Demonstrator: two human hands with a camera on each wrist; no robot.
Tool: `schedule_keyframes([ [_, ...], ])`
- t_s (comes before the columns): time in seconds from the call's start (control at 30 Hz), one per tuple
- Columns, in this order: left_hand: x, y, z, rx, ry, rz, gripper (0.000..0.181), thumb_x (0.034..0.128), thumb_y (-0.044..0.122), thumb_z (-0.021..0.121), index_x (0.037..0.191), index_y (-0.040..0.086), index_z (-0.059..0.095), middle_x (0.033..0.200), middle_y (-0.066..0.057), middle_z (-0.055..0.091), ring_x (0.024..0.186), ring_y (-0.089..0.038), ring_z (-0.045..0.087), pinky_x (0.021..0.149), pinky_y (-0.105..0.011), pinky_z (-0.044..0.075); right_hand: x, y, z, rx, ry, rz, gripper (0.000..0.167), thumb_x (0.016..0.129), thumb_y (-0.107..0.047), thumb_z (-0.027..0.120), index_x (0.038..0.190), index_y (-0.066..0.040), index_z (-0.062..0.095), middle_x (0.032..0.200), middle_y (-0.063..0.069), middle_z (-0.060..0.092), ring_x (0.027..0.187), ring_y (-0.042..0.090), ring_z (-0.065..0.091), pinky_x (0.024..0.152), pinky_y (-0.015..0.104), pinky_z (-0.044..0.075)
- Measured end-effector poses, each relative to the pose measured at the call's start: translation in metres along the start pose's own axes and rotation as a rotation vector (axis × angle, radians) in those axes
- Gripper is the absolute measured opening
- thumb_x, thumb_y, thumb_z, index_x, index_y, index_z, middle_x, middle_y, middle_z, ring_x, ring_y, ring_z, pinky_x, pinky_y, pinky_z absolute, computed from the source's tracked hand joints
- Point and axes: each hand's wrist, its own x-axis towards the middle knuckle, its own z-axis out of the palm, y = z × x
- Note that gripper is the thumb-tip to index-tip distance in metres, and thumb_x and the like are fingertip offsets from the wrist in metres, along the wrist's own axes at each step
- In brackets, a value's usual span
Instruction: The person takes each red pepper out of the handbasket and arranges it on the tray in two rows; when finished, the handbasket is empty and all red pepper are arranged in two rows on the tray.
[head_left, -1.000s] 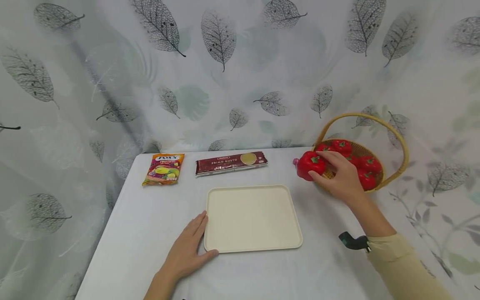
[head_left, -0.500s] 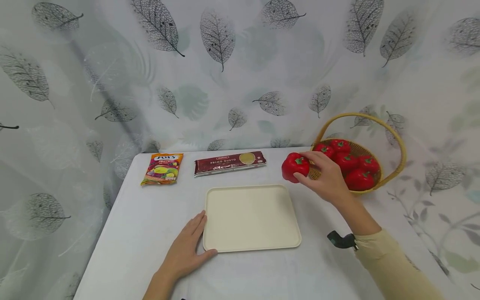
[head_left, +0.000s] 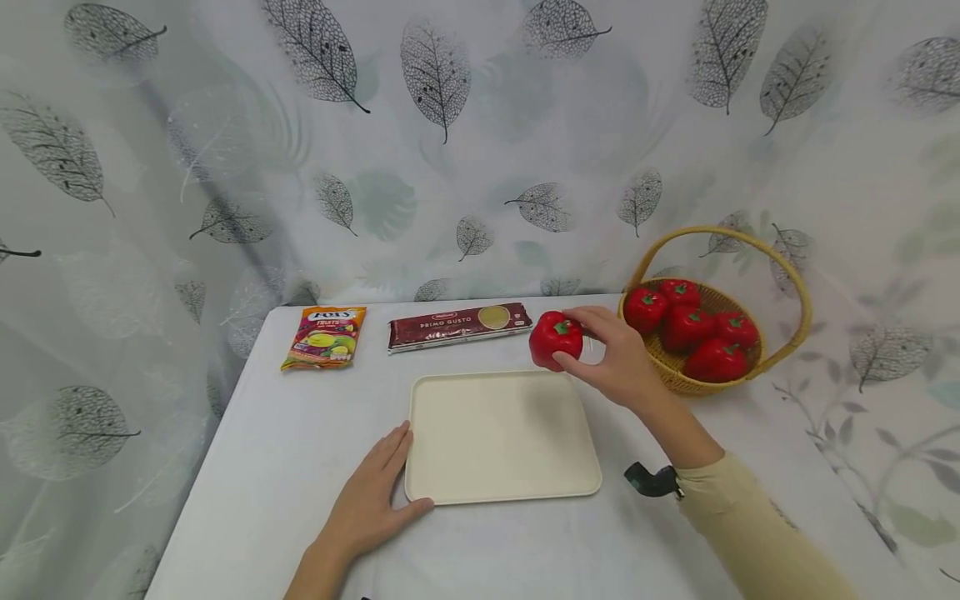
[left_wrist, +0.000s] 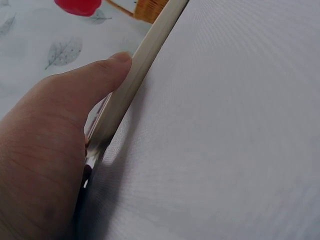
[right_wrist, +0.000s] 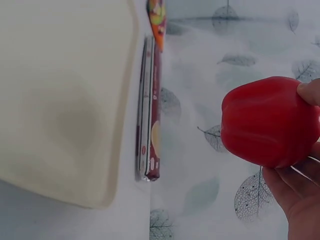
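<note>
Head view had the right hand (head_left: 618, 358) pinching a glossy red bell pepper (head_left: 556, 340) between thumb and fingers, held up off the white surface (head_left: 247, 467) near the far right corner of a cream rectangular tray (head_left: 502, 437). The left hand (head_left: 367, 496) just rested along the tray's left edge, fingers straight, thumb spread to the near left corner, gripping nothing. More red peppers (head_left: 688, 327) sat in a yellow woven basket (head_left: 678, 383) by the surface's far right corner. Long maroon packet (head_left: 461, 326) lay near the far edge, orange candy bag (head_left: 325, 337) at far left.

Red pepper (head_left: 549, 343), cream tray (head_left: 487, 442)
</note>
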Motion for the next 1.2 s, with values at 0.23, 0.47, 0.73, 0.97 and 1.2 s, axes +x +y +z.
schedule_keyframes([
  [0.23,0.0,0.001,-0.001,-0.002,0.002,0.01,0.109,0.0891,0.067,0.079,0.17,0.008,0.037,0.177,0.001,0.029,0.16,-0.026,0.032,0.128,-0.047,0.033,0.005,-0.009,0.011,0.023,-0.034,0.001,0.065,0.084,-0.019,0.096,0.142,-0.009,0.069,0.14,0.009,0.068,0.126,0.029,0.064,0.094,0.052,0.064],
  [0.47,0.0,0.0,0.001,0.005,0.012,0.023,0.108,0.0892,0.068,0.079,0.169,0.008,0.037,0.177,-0.001,0.03,0.16,-0.026,0.032,0.127,-0.046,0.033,0.011,-0.018,0.021,0.035,-0.059,-0.005,0.067,0.083,-0.023,0.096,0.143,-0.011,0.069,0.141,0.008,0.068,0.125,0.028,0.065,0.092,0.053,0.064],
  [0.73,0.001,0.0,0.0,0.006,0.008,0.012,0.109,0.0898,0.071,0.076,0.169,0.008,0.037,0.177,0.001,0.029,0.16,-0.027,0.032,0.127,-0.047,0.034,0.015,-0.023,0.041,0.067,-0.09,0.027,0.067,0.085,-0.025,0.095,0.145,-0.013,0.068,0.144,0.006,0.066,0.128,0.026,0.062,0.092,0.049,0.065],
  [0.97,0.001,-0.001,0.0,0.013,0.001,-0.007,0.109,0.0901,0.073,0.074,0.17,0.008,0.036,0.178,0.0,0.029,0.161,-0.026,0.031,0.127,-0.048,0.034,0.019,-0.031,0.061,0.089,-0.134,0.022,0.067,0.086,-0.028,0.094,0.147,-0.019,0.068,0.146,0.002,0.064,0.131,0.023,0.06,0.093,0.045,0.065],
  [1.2,0.001,0.0,0.0,0.014,-0.014,-0.019,0.109,0.0898,0.073,0.074,0.17,0.009,0.036,0.178,0.001,0.028,0.161,-0.025,0.031,0.126,-0.049,0.035,0.02,-0.034,0.083,0.107,-0.171,0.029,0.066,0.087,-0.027,0.094,0.147,-0.017,0.067,0.145,0.003,0.064,0.131,0.023,0.06,0.092,0.042,0.065],
])
